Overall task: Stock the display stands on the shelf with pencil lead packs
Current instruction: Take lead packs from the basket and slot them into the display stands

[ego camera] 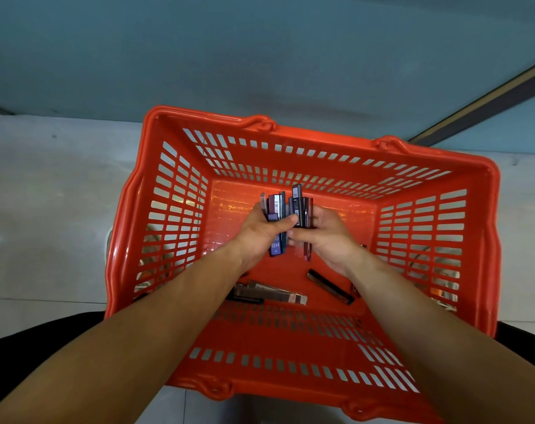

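Both my hands are down inside an orange plastic basket. My left hand grips a bunch of slim pencil lead packs, purple and dark, one marked HB. My right hand holds a second bunch of dark packs upright right beside the first bunch. More loose packs lie on the basket floor: a dark one under my right wrist and a few silvery and dark ones under my left forearm. No display stand or shelf is in view.
The basket stands on a pale tiled floor. A teal surface rises behind it, with a dark strip running diagonally at the upper right. Dark clothing shows at the lower left.
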`<state>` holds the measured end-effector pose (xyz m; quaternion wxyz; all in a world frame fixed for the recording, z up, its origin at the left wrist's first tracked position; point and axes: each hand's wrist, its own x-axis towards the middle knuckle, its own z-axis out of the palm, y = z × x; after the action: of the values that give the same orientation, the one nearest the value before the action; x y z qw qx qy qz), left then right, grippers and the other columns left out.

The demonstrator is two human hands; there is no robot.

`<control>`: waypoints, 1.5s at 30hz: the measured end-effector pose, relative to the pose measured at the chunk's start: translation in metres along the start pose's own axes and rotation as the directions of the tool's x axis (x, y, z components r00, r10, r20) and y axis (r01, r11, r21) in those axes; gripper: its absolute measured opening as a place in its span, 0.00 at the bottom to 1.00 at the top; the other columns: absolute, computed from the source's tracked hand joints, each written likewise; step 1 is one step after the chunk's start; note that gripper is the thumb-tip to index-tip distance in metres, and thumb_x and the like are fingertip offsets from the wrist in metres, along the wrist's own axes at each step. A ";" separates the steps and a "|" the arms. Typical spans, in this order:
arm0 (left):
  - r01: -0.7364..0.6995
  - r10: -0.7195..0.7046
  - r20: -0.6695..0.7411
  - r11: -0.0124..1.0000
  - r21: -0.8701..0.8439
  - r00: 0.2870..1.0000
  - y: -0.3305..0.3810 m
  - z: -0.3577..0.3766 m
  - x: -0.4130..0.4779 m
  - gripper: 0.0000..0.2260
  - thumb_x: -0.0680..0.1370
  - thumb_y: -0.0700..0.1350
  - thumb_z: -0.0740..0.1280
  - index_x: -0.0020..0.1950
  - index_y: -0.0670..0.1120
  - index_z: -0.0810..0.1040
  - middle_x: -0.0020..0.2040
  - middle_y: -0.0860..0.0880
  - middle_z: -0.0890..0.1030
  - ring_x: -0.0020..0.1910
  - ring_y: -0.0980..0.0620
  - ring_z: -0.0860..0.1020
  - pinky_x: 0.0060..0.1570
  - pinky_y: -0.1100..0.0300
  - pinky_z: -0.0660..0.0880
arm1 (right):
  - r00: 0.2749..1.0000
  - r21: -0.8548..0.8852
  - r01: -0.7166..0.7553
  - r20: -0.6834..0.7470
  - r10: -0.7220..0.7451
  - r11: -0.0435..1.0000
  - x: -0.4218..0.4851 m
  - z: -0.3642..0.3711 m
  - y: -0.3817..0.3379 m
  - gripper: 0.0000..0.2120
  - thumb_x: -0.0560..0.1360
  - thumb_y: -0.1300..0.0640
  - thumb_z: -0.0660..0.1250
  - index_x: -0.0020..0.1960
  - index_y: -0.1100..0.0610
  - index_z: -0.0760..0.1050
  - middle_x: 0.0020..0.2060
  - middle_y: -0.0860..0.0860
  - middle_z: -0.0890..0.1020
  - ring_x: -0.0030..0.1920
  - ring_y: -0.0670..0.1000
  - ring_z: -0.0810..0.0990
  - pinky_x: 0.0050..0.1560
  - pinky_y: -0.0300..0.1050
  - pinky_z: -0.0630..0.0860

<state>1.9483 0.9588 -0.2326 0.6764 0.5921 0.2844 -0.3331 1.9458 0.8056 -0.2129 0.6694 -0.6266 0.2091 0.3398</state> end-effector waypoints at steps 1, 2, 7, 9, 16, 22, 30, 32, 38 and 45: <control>0.000 0.000 -0.005 1.000 -0.010 1.000 -0.002 -0.001 0.001 0.22 0.75 0.42 0.75 0.67 0.44 0.73 0.58 0.46 0.84 0.58 0.46 0.83 0.62 0.44 0.78 | 1.000 0.035 -0.017 0.016 0.017 0.999 0.000 0.000 0.000 0.15 0.75 0.72 0.69 0.59 0.60 0.78 0.54 0.57 0.85 0.55 0.56 0.85 0.51 0.48 0.82; 0.002 -0.002 -0.007 1.000 -0.008 1.000 -0.002 -0.002 0.001 0.22 0.76 0.42 0.75 0.67 0.45 0.73 0.58 0.46 0.84 0.59 0.46 0.82 0.61 0.45 0.79 | 0.999 0.082 -0.039 0.028 0.037 0.996 0.001 0.000 0.000 0.14 0.76 0.72 0.67 0.60 0.61 0.78 0.55 0.57 0.84 0.56 0.56 0.84 0.52 0.49 0.82; -0.011 0.011 0.012 1.000 -0.004 1.000 -0.002 -0.004 0.000 0.22 0.77 0.47 0.74 0.69 0.48 0.72 0.60 0.48 0.84 0.61 0.49 0.81 0.65 0.43 0.76 | 0.995 0.216 -0.099 0.034 0.094 0.971 0.002 0.001 -0.003 0.13 0.82 0.63 0.63 0.66 0.63 0.74 0.61 0.58 0.82 0.59 0.56 0.83 0.54 0.54 0.83; -0.030 0.030 0.013 1.000 -0.010 0.999 0.000 -0.004 -0.001 0.22 0.77 0.48 0.74 0.69 0.50 0.73 0.59 0.49 0.84 0.61 0.49 0.81 0.65 0.43 0.76 | 0.998 0.194 -0.061 0.024 0.057 0.979 0.000 0.004 -0.006 0.10 0.82 0.63 0.62 0.60 0.59 0.78 0.58 0.56 0.84 0.58 0.55 0.84 0.53 0.52 0.83; -0.085 0.085 -0.024 0.996 -0.023 0.996 0.006 -0.002 -0.003 0.17 0.78 0.51 0.73 0.64 0.53 0.75 0.57 0.51 0.84 0.56 0.54 0.83 0.62 0.52 0.78 | 1.000 0.182 -0.010 -0.014 0.013 0.983 0.000 0.009 -0.006 0.09 0.81 0.66 0.64 0.56 0.58 0.81 0.55 0.57 0.85 0.54 0.54 0.85 0.48 0.48 0.83; -0.111 0.111 -0.057 0.994 0.004 0.992 0.011 -0.004 -0.004 0.18 0.75 0.47 0.76 0.62 0.46 0.78 0.52 0.51 0.86 0.52 0.55 0.84 0.58 0.59 0.80 | 0.995 -0.058 0.066 -0.077 -0.071 0.996 -0.001 0.012 -0.002 0.13 0.80 0.63 0.67 0.64 0.57 0.77 0.53 0.54 0.85 0.51 0.53 0.86 0.49 0.50 0.84; -0.098 0.099 -0.016 0.994 0.038 0.995 0.013 -0.006 -0.007 0.19 0.72 0.44 0.78 0.60 0.43 0.80 0.48 0.49 0.87 0.48 0.53 0.85 0.48 0.60 0.79 | 0.986 -0.021 0.127 -0.102 -0.129 0.992 -0.010 0.008 -0.004 0.10 0.77 0.65 0.71 0.56 0.56 0.80 0.51 0.53 0.85 0.50 0.53 0.86 0.47 0.47 0.84; -0.083 0.083 -0.007 0.996 0.040 0.997 0.013 -0.007 -0.008 0.18 0.72 0.45 0.78 0.60 0.43 0.81 0.49 0.48 0.87 0.49 0.52 0.85 0.50 0.58 0.79 | 0.986 0.011 0.123 -0.115 -0.121 0.992 -0.011 0.008 -0.003 0.10 0.76 0.65 0.73 0.55 0.56 0.82 0.48 0.50 0.86 0.49 0.54 0.86 0.47 0.47 0.84; -0.066 0.066 0.010 0.996 0.059 0.998 0.019 -0.002 -0.011 0.17 0.72 0.44 0.77 0.58 0.42 0.80 0.43 0.53 0.87 0.43 0.59 0.85 0.40 0.68 0.78 | 0.976 -0.006 0.149 -0.157 -0.148 0.989 -0.015 0.004 -0.009 0.10 0.72 0.66 0.76 0.52 0.58 0.84 0.47 0.57 0.85 0.44 0.54 0.87 0.42 0.47 0.83; -0.059 0.059 -0.008 0.997 0.050 0.998 0.022 0.001 -0.015 0.21 0.69 0.50 0.78 0.58 0.42 0.82 0.46 0.49 0.87 0.45 0.53 0.86 0.46 0.59 0.80 | 0.964 -0.002 0.165 -0.212 -0.162 0.986 -0.018 -0.003 -0.013 0.10 0.69 0.66 0.78 0.47 0.56 0.84 0.43 0.55 0.86 0.39 0.54 0.86 0.36 0.46 0.82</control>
<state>1.9568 0.9613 -0.2070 0.6697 0.6184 0.2616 -0.3172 1.9430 0.7999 -0.1918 0.6739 -0.6692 0.2293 0.2132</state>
